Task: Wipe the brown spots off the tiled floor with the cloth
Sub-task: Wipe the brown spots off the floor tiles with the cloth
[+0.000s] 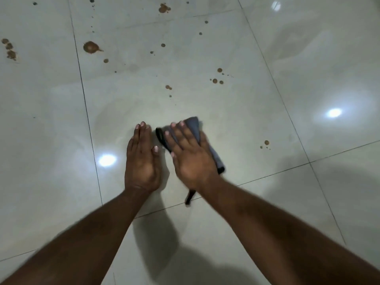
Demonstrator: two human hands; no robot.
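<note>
A grey cloth (194, 128) with a dark edge lies bunched on a glossy, pale tiled floor (236, 124), pinned flat beneath a person's right hand (190, 155). That hand is spread, palm down, fingers (176, 136) splayed across the fabric; it presses rather than pinches, and the cloth shows beyond the fingertips and trails back along the outer side of the wrist, where a dark strip pokes out near the forearm. The hand and cloth are slightly blurred.

Just beside it, the left hand (141, 159) rests flat on the bare tile, fingers held together and thumb tucked close, touching no part of the cloth. A narrow strip of floor separates the two hands.

Brown spots remain on the tiles ahead. A small cluster (168, 87) sits nearest, just beyond the cloth; another group (218, 78) lies farther right, and a few specks (265, 144) mark the tile to the right of the cloth. Farther off, a large blot (90, 47) sits close to a grout line, a smear (9, 49) stains the far left tile, and another blotch (163, 8) lies near the top edge.

Bright light reflections (107, 160) gleam on the floor, and dark shadows fall beneath both forearms.
</note>
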